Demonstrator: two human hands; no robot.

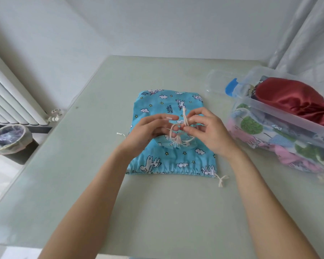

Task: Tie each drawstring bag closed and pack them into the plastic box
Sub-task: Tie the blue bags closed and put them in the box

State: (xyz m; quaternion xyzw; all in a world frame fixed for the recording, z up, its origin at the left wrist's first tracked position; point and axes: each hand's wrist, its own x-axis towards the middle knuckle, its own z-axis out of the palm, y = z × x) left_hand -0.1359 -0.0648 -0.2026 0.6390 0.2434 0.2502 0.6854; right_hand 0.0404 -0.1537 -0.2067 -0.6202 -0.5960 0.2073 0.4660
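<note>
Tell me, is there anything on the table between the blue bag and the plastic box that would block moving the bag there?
Nothing visible does. The table between the blue bag and the plastic box is bare. The box already holds a red bag on top of other bags.

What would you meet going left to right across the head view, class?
radiator → bin → left hand → right hand → box

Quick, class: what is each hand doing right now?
Left hand: pinching the cream drawstring over the blue bag.
Right hand: pinching the same drawstring.
</note>
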